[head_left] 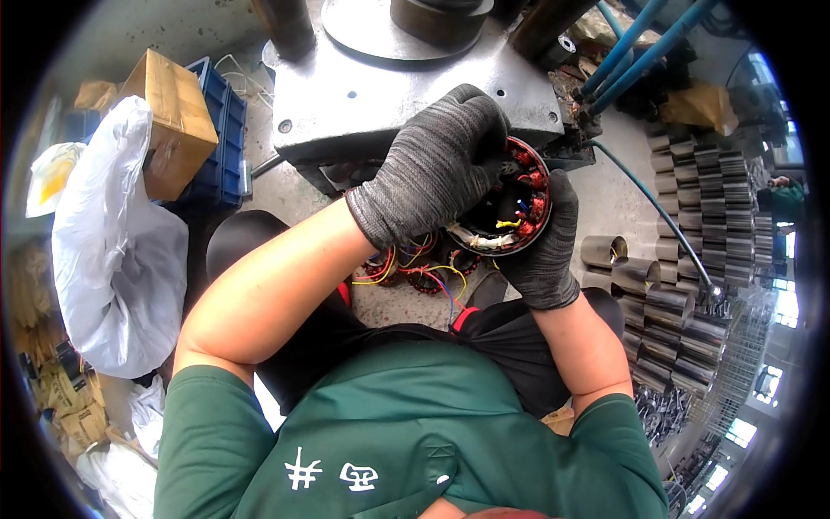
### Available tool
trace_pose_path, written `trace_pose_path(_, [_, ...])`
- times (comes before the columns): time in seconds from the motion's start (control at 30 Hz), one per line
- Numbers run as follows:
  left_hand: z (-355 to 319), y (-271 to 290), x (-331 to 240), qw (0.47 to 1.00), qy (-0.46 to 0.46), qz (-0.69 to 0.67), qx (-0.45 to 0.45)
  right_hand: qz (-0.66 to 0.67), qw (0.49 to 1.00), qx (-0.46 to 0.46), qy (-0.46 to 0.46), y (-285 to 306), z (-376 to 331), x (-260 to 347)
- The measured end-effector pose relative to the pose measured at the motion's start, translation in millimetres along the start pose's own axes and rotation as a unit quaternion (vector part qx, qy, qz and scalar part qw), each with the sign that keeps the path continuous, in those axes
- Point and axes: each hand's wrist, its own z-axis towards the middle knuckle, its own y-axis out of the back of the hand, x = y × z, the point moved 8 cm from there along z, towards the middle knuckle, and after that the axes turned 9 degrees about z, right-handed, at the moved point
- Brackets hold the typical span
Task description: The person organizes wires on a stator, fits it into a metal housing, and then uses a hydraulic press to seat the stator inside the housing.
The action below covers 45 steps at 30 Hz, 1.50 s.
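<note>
Carefully: your right hand point(546, 246) cups the heavy, rigid stator point(512, 208) underneath; your left hand point(432, 164) clasps its rim, avoiding fragile wires point(510, 223).

This is looking like a motor-assembly workshop. Just beyond the gloved hands a heavy grey steel press base point(380, 95) is standing on a concrete floor. To the right of the hands, rows of shiny cylindrical metal housings point(700, 208) are lying stacked. Blue hoses point(627, 43) are running down above them. Far left of the hands, a blue plastic crate point(223, 138), a brown cardboard box point(173, 117) and white plastic sacks point(112, 251) are sitting piled.
</note>
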Motion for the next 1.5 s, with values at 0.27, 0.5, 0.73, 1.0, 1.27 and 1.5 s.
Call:
trace_pose_path(0.27, [-2,-1,6,0.997,-0.013,-0.081,0.0,-0.013,1.0,0.009,0.006,4,-1,3])
trace_pose_path(0.5, [-4,-5,5,0.99,0.0,-0.133,0.041,0.055,0.998,-0.013,-0.023,9,-2,2])
trace_pose_path(0.73, [-4,-1,-5,0.985,-0.071,-0.155,0.023,0.042,0.999,-0.003,-0.006,7,-6,8])
trace_pose_path(1.0, [1,-10,-7,0.984,-0.069,-0.135,0.098,0.148,0.987,0.054,-0.045,-8,-1,15])
trace_pose_path(1.27, [-8,-25,-7,0.962,0.039,-0.171,0.209,0.132,0.989,0.028,0.058,3,13,45])
trace_pose_path(1.5, [0,-19,-20,0.985,-0.107,0.004,0.138,0.151,0.987,0.048,0.006,-6,10,46])
